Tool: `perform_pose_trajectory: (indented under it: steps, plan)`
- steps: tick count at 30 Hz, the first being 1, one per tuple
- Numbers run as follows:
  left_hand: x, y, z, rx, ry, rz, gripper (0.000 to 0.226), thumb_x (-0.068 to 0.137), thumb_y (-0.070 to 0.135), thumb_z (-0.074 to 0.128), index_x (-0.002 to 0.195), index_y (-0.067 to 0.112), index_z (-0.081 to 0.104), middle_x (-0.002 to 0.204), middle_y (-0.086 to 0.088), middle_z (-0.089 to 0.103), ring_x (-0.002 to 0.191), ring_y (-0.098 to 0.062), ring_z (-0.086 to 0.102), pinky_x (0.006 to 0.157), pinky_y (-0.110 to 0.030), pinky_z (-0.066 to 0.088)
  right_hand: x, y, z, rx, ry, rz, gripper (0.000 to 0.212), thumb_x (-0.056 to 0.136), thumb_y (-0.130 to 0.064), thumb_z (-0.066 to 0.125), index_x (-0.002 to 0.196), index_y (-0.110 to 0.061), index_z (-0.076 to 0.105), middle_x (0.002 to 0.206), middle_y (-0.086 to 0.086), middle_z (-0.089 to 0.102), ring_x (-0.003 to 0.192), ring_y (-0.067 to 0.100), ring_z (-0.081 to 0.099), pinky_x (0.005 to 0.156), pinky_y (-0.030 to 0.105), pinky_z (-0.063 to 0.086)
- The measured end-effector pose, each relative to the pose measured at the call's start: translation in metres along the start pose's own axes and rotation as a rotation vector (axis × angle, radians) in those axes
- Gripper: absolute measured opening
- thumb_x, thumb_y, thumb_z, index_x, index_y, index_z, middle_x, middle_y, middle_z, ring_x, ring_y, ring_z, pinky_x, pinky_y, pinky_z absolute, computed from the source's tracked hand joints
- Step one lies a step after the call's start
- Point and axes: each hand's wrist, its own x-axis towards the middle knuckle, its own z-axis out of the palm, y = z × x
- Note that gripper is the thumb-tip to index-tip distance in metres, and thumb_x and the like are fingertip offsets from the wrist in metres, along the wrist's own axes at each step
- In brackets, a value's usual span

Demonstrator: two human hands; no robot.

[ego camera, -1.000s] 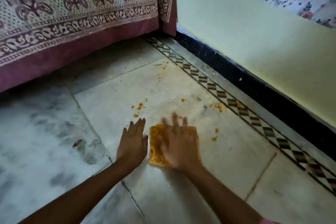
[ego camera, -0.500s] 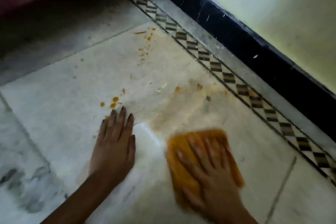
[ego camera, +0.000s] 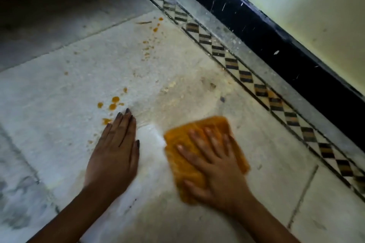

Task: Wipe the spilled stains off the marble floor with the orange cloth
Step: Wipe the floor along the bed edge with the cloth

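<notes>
Right hand (ego camera: pixel 219 169), fingers (ego camera: pixel 199 142) splayed flat atop orange cloth (ego camera: pixel 215 122); left hand (ego camera: pixel 113 154), fingers (ego camera: pixel 122 126) straight, on marble floor (ego camera: pixel 59 104).

Home; marble floor (ego camera: pixel 59 94), inlaid border (ego camera: pixel 245 77)

Pulls the orange cloth (ego camera: pixel 177 163) back under the right hand (ego camera: pixel 221 171), now apart from the left hand (ego camera: pixel 113 156) it sat beside 1 s ago. Leaves a pale smear (ego camera: pixel 189 94) where orange spots lay near the patterned border (ego camera: pixel 243 77).

Orange cloth (ego camera: pixel 174 164) flat on marble floor (ego camera: pixel 59 94), stains (ego camera: pixel 113 102) nr.
</notes>
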Motion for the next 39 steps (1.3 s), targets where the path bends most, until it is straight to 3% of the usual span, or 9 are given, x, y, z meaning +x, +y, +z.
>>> perform_pose_trajectory:
  steps: [5, 8, 11, 15, 20, 24, 27, 32, 39]
  plan:
    - [-0.001, 0.007, 0.004, 0.041, 0.026, -0.009, 0.055, 0.093, 0.024, 0.024, 0.137, -0.008, 0.036, 0.147, -0.022, 0.03, 0.138, -0.029, 0.025, 0.114, -0.032, 0.007, 0.034, 0.096, -0.025, -0.036, -0.022, 0.425, 0.074, 0.078, -0.078, 0.011, 0.144, -0.046, -0.002, 0.158, 0.0, 0.001, 0.144, 0.027, -0.005, 0.113, 0.058, -0.002]
    - [-0.001, 0.009, 0.003, 0.066, 0.028, -0.017, 0.055, 0.092, 0.023, 0.025, 0.136, -0.008, 0.037, 0.147, -0.022, 0.031, 0.137, -0.029, 0.026, 0.114, -0.032, 0.007, 0.135, 0.104, -0.038, 0.018, -0.055, 0.616, 0.072, 0.086, -0.072, 0.02, 0.146, -0.041, -0.003, 0.159, 0.004, -0.004, 0.143, 0.034, -0.006, 0.111, 0.061, -0.007]
    - [-0.001, 0.008, 0.0, 0.051, 0.022, -0.02, 0.055, 0.092, 0.024, 0.026, 0.135, -0.007, 0.039, 0.147, -0.02, 0.032, 0.137, -0.026, 0.027, 0.114, -0.03, 0.006, 0.189, 0.045, -0.034, 0.017, -0.114, 0.402, 0.069, 0.091, -0.061, 0.032, 0.148, -0.037, 0.0, 0.158, 0.006, -0.006, 0.143, 0.038, -0.006, 0.109, 0.065, -0.009]
    - [-0.003, 0.005, -0.001, 0.012, 0.042, -0.04, 0.054, 0.092, 0.027, 0.028, 0.135, -0.004, 0.042, 0.145, -0.017, 0.037, 0.135, -0.023, 0.028, 0.113, -0.028, 0.009, 0.127, -0.02, -0.008, 0.006, -0.021, 0.043, 0.071, 0.084, -0.065, 0.034, 0.146, -0.042, 0.008, 0.158, 0.0, 0.004, 0.143, 0.035, -0.006, 0.109, 0.066, -0.004]
    - [-0.009, 0.003, -0.003, -0.02, 0.073, -0.042, 0.053, 0.092, 0.027, 0.028, 0.131, -0.004, 0.046, 0.142, -0.018, 0.042, 0.131, -0.028, 0.038, 0.11, -0.031, 0.016, -0.03, 0.039, -0.014, -0.058, -0.08, -0.135, 0.07, 0.083, -0.067, 0.033, 0.146, -0.042, 0.016, 0.158, -0.002, 0.009, 0.143, 0.032, 0.012, 0.112, 0.051, 0.008]
    - [-0.006, 0.008, 0.001, -0.031, 0.099, -0.034, 0.052, 0.09, 0.021, 0.03, 0.131, -0.008, 0.045, 0.141, -0.022, 0.041, 0.132, -0.032, 0.037, 0.111, -0.035, 0.016, 0.012, 0.126, -0.038, -0.145, -0.122, 0.334, 0.082, 0.075, -0.082, 0.003, 0.145, -0.041, -0.007, 0.158, 0.003, -0.004, 0.144, 0.033, 0.0, 0.114, 0.053, -0.004]
    - [-0.006, 0.007, -0.001, -0.055, 0.112, -0.032, 0.053, 0.09, 0.021, 0.03, 0.131, -0.007, 0.046, 0.141, -0.021, 0.041, 0.133, -0.031, 0.036, 0.111, -0.035, 0.017, 0.123, 0.123, -0.052, -0.103, -0.147, 0.599, 0.085, 0.077, -0.083, 0.01, 0.147, -0.038, -0.007, 0.158, 0.005, -0.004, 0.144, 0.033, -0.003, 0.112, 0.06, -0.006]
    - [-0.006, 0.004, -0.004, -0.084, 0.087, -0.04, 0.054, 0.089, 0.025, 0.03, 0.13, -0.006, 0.049, 0.14, -0.019, 0.044, 0.13, -0.031, 0.041, 0.111, -0.032, 0.021, 0.186, 0.005, -0.028, -0.059, -0.208, 0.217, 0.073, 0.091, -0.064, 0.029, 0.147, -0.036, -0.008, 0.157, 0.004, -0.014, 0.141, 0.038, -0.016, 0.106, 0.064, -0.014]
    - [-0.019, 0.0, -0.018, -0.049, 0.013, 0.018, 0.054, 0.09, 0.026, 0.03, 0.126, -0.007, 0.052, 0.135, -0.021, 0.049, 0.123, -0.034, 0.048, 0.102, -0.043, 0.031, 0.024, 0.005, -0.021, -0.073, -0.224, -0.259, 0.082, 0.08, -0.067, 0.037, 0.143, -0.046, -0.01, 0.155, -0.003, -0.013, 0.141, 0.035, -0.015, 0.108, 0.065, -0.006]
